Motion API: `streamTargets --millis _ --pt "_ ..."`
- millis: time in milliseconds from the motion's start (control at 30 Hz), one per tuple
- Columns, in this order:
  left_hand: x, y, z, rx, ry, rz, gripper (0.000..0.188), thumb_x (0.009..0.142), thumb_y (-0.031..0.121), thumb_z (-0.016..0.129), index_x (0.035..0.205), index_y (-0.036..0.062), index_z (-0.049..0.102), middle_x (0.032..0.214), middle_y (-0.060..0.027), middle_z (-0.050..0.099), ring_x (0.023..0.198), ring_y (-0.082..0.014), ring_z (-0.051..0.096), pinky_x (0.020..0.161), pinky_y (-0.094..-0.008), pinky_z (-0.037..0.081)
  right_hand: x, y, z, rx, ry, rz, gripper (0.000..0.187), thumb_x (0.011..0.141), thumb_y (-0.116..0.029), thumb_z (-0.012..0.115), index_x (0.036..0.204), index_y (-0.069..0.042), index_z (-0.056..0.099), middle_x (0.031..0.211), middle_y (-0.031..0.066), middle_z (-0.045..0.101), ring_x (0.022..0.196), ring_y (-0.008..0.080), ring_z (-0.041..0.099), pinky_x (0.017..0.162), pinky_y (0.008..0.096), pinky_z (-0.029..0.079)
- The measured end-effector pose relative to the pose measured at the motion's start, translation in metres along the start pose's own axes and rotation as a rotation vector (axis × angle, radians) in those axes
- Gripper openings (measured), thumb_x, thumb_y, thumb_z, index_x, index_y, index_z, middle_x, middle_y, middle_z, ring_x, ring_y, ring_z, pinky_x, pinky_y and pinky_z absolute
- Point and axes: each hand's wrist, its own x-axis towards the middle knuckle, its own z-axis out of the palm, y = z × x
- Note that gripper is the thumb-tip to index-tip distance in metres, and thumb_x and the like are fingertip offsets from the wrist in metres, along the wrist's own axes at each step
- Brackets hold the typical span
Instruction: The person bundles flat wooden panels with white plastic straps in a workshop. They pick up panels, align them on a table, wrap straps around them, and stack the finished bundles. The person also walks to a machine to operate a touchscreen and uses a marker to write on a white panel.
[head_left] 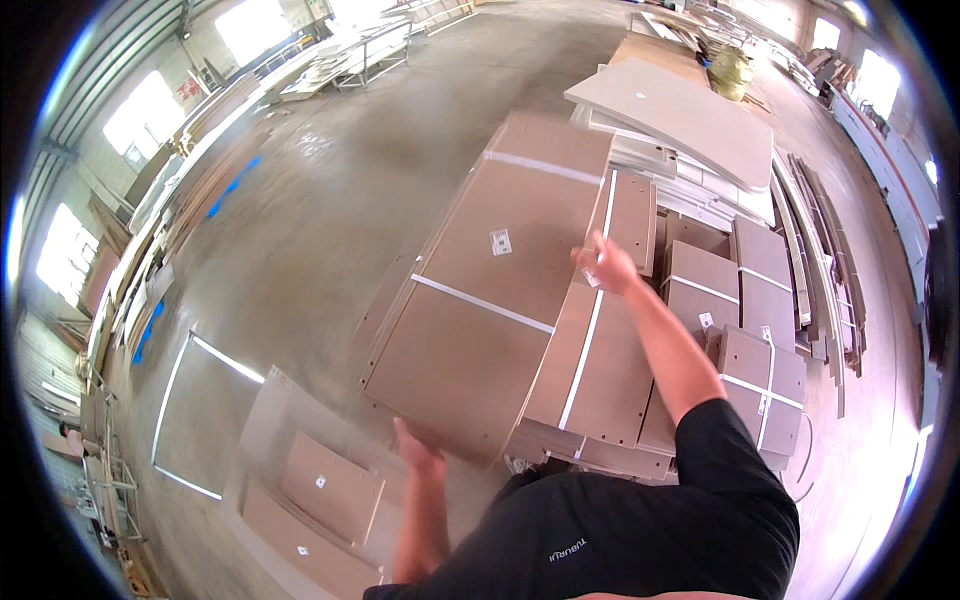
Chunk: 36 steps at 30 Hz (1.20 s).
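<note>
Here in the bright workshop (200, 62), above grey floor (345, 180), a long, strapped brown board (470, 345) slants beside the stacked packs (622, 370), right arm (672, 345) stretched forward, right hand (608, 268) by its right edge, left hand (420, 452) at its near edge, grips impossible to tell.

Well behind the bare fingers (590, 257) of the right hand (613, 270), past an uncovered forearm (660, 335), a loose, short black sleeve (725, 445) ends near the elbow. It belongs to a black shirt (650, 535) with a small line of pale lettering (570, 551). Behind its fingers, the left hand (422, 455) is likewise bare along the forearm.
</note>
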Motion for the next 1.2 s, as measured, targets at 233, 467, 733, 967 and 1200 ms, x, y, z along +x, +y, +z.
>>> streamTargets --millis 233,467,733,967,1200 --pt "-0.017 -0.014 -0.006 0.507 -0.153 -0.213 0.05 0.11 0.042 0.045 0.107 -0.0028 0.068 0.084 -0.0119 0.069 0.072 -0.0226 0.066 0.069 -0.0371 0.054 -0.121 0.012 0.127 0.301 -0.192 0.064 0.096 0.094 -0.071 0.053 0.158 -0.002 0.034 0.157 0.0209 0.046 0.145 0.0356 0.044 0.119 0.0439 0.037" --pt "0.003 -0.026 -0.008 0.447 -0.214 -0.195 0.047 0.108 0.04 0.052 0.104 -0.0042 0.067 0.083 -0.0137 0.07 0.073 -0.023 0.068 0.072 -0.0373 0.054 -0.129 -0.038 0.131 -0.007 -0.059 0.002 0.085 0.105 -0.059 0.04 0.156 0.008 0.03 0.16 0.0249 0.039 0.145 0.0394 0.043 0.122 0.0425 0.033" --pt "0.018 -0.006 0.025 0.575 -0.334 -0.1 0.046 0.108 0.037 0.055 0.073 0.0068 0.057 0.062 -0.0076 0.06 0.051 -0.02 0.06 0.054 -0.0363 0.05 -0.116 -0.068 0.117 -0.184 -0.106 0.068 0.087 0.104 -0.065 0.037 0.157 0.005 0.032 0.167 0.0211 0.026 0.14 0.0403 0.047 0.116 0.0464 0.04" --pt "0.022 -0.034 0.004 0.473 -0.321 -0.123 0.038 0.109 0.039 0.054 0.095 0.0051 0.064 0.079 -0.0063 0.067 0.069 -0.0179 0.065 0.066 -0.0336 0.054 -0.206 -0.045 0.127 0.084 -0.167 -0.046 0.088 0.099 -0.069 0.045 0.162 -0.01 0.028 0.171 0.013 0.021 0.146 0.0368 0.042 0.119 0.0484 0.038" --pt "-0.057 -0.06 -0.074 0.647 -0.325 -0.177 0.034 0.108 0.035 0.054 0.098 0.0043 0.065 0.077 -0.0072 0.069 0.069 -0.0179 0.067 0.067 -0.0323 0.055 -0.296 0.044 0.134 -0.548 -0.039 -0.251 0.102 0.088 -0.072 0.06 0.163 -0.011 0.027 0.172 0.0071 0.018 0.16 0.0236 0.011 0.13 0.0484 0.007"
